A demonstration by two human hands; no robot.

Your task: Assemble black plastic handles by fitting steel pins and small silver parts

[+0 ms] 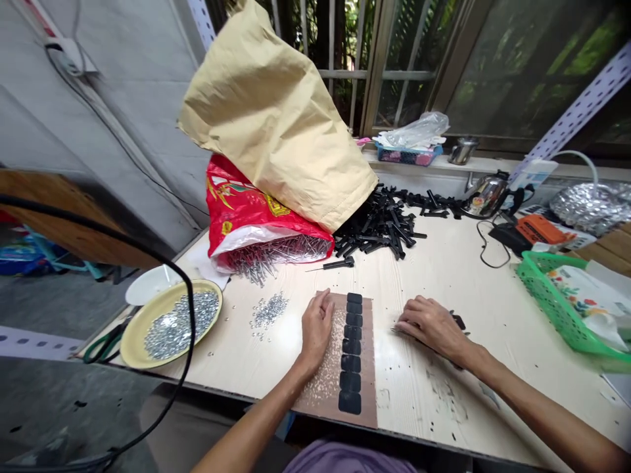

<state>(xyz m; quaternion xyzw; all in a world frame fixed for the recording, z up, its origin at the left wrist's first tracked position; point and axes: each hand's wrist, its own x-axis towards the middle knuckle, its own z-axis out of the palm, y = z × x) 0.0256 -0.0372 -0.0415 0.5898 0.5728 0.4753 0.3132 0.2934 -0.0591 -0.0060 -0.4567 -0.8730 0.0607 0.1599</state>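
A brown board [365, 341] lies at the table's front edge, bearing a column of black rounded-square pieces [350, 363] and many pale specks on its left part. My left hand [316, 328] rests on the board's upper left, fingers curled together; whatever they pinch is hidden. To the right of the board, my right hand [428, 326] hovers low or rests on the table, fingers closed. Something thin shows at its fingertips, too small to name. Dark pieces [458, 320] stick out beside and partly under that hand. Small shiny metal bits [269, 310] lie scattered left of the board.
A yellow dish [129, 335] of shiny bits stands left, by green-handled scissors [102, 344]. Behind are a red bag [241, 203] spilling metal pins, a tan sack [280, 112] and a heap of black plastic parts [389, 226]. A green basket [542, 289] sits right. A black cable [190, 309] crosses the left.
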